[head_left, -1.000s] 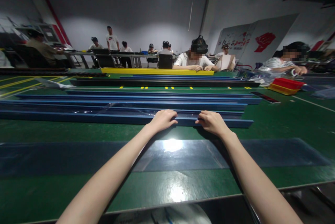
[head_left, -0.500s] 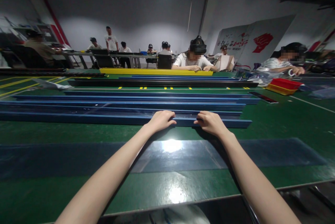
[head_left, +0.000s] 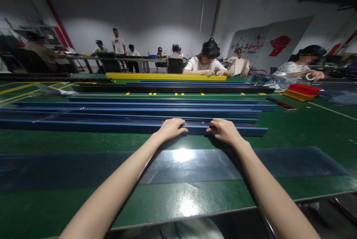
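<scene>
A long blue channel strip (head_left: 97, 127) lies across the green table, its near wall facing me. My left hand (head_left: 171, 128) is closed over that wall, fingers curled inside and thumb on the near side. A short way to the right, my right hand (head_left: 223, 130) grips the same wall in a like manner. Both sets of fingertips are partly hidden. Inside the channel, between the hands, a shiny surface and a small pale spot show. Under my forearms a clear plastic strip (head_left: 290, 161) lies flat on the table.
More blue strips (head_left: 167, 104) lie behind, then a black strip (head_left: 173, 89) and a yellow one (head_left: 167, 76). A phone (head_left: 280, 104) and red bin (head_left: 302, 91) are at right. Co-workers sit across and at right, one holding a tape roll (head_left: 309, 77).
Bright glints on the shiny surface inside the channel, left of my hands, have shifted left. My hands stay almost in place. The co-worker at right has turned the tape roll slightly.
</scene>
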The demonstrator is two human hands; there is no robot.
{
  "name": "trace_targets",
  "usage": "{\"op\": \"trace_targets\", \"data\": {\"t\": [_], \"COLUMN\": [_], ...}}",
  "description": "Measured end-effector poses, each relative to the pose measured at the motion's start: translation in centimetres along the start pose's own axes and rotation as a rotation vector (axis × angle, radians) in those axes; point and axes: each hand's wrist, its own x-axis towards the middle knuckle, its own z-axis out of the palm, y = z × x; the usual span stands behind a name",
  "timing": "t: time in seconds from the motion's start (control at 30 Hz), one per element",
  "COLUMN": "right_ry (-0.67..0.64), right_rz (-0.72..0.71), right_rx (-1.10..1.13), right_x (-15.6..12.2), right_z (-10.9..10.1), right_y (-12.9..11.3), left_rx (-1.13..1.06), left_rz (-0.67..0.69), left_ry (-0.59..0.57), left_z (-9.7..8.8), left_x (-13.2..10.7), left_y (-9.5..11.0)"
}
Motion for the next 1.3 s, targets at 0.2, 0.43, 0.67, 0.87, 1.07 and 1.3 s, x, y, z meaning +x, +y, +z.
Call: {"op": "trace_targets", "data": {"t": [0.2, 0.43, 0.67, 0.87, 1.07, 1.3], "right_ry": [-0.001, -0.014, -0.037, -0.037, -0.021, 0.036], "right_rz": [0.000, 0.010, 0.011, 0.025, -0.003, -0.070], "right_rx": [0.004, -0.003, 0.002, 0.007, -0.008, -0.004], "right_x": [0.0, 0.0, 0.1, 0.0, -0.1, 0.6], "right_z": [0.0, 0.0, -0.2, -0.2, 0.0, 0.8], "right_y": [0.0, 0.0, -0.1, -0.3, -0.5, -2.1], "left_rx": [-0.011, -0.006, -0.077, -0.107, -0.103, -0.077], "left_rz": [0.014, 0.001, -0.037, -0.080, -0.091, -0.086], "left_ry": [0.040, 0.040, 0.060, 0.079, 0.084, 0.083], "left_z": [0.1, 0.2, 0.1, 0.1, 0.3, 0.5], "left_x": [-0.1, -0.1, 0.0, -0.1, 0.0, 0.0], "left_y": [-0.1, -0.1, 0.1, 0.2, 0.2, 0.2]}}
